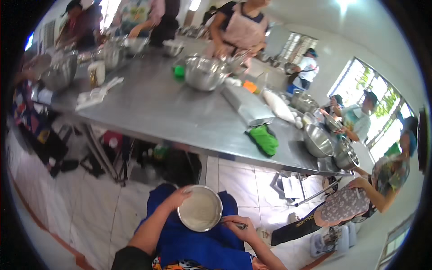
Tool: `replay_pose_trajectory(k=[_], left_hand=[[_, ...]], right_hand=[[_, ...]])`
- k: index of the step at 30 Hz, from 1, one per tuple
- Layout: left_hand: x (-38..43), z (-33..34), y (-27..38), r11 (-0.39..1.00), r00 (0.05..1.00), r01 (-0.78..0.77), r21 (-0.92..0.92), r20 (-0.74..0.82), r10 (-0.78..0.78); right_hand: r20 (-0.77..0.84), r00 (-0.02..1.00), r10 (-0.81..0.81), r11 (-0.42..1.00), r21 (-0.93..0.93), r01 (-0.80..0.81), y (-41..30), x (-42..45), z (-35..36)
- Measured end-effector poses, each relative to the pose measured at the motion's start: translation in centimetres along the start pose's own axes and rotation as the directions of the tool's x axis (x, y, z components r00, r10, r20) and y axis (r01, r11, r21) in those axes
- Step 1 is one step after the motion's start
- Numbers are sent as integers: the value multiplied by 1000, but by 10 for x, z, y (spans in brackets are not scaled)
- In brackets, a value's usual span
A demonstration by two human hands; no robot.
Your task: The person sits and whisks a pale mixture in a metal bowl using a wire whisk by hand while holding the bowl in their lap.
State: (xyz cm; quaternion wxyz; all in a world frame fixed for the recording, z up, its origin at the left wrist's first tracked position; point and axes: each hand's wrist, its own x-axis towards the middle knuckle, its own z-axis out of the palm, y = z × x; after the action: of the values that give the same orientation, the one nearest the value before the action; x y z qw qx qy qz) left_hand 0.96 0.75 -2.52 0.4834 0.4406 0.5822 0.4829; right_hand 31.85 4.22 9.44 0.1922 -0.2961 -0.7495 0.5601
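Note:
A round metal bowl [199, 208] with a pale, creamy mixture in it rests on my lap, over a blue apron [199, 248]. At its upper left rim, my left hand [178, 199] grips the bowl. My right hand [240, 226], just right of the bowl, is closed around a metal handle [241, 225]. The handle points toward the bowl's right rim; whether it belongs to the bowl or to a separate tool cannot be told.
A long steel table [162, 111] stands ahead, bearing steel bowls [203, 73], a green oven mitt [265, 140], a metal box [248, 104], eggs and measuring spoons [98, 94]. Several people stand around it. One in a floral apron [344, 206] is near on the right.

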Motion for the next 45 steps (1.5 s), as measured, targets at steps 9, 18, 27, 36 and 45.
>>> replay_pose_trajectory(k=[9, 18, 27, 36, 45], left_hand=[[-2, 15, 20, 964, 994, 107, -243, 61, -95], [-1, 12, 19, 987, 994, 99, -123, 54, -93], [-2, 11, 14, 971, 990, 139, -194, 57, -130], [-7, 14, 26, 971, 988, 157, -183, 33, -154], [-8, 9, 27, 949, 982, 187, -256, 28, -186]], right_hand=[[62, 991, 119, 948, 291, -132, 29, -9, -5], [17, 993, 113, 964, 239, -114, 32, -4, -4], [29, 990, 138, 904, 406, -138, 38, -9, -5], [118, 989, 87, 898, 421, -130, 36, -10, -10], [55, 998, -40, 939, 342, 19, 28, -3, 11]])
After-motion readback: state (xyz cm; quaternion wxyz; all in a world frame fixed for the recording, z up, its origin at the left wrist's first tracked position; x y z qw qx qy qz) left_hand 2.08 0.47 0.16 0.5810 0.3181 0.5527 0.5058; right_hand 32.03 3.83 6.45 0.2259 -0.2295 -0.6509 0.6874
